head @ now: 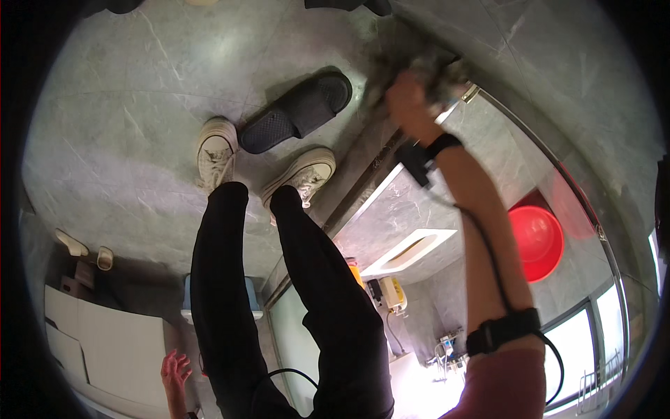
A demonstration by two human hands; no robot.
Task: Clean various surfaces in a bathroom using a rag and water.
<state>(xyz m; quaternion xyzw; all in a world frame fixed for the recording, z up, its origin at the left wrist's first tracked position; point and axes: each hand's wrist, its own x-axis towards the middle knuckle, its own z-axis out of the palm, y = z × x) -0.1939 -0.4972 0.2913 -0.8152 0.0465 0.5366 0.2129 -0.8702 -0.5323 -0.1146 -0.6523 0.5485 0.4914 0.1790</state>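
My right hand (411,99) reaches out at the upper right, closed around a blurred grey-brown thing (442,78). Motion blur hides what that thing is; it is low by the end of the dark threshold (361,183) and the corner of a metal-framed glass panel. A black strap circles the wrist, with a small black device (416,162) and a cable running up the forearm. My left hand (175,366) hangs at the lower left beside my leg, fingers loosely apart, holding nothing. Between my white lace-up shoes (215,149) and the right hand lies a black slide sandal (298,112).
Beyond the threshold are a white squat toilet (411,251), a red basin (536,243) and a wall-mounted valve fitting (447,348). On the left stand a white cabinet (115,340) and pale slippers (72,243). A light-blue object (253,296) shows behind my legs. Grey marbled tile (131,105) covers the floor.
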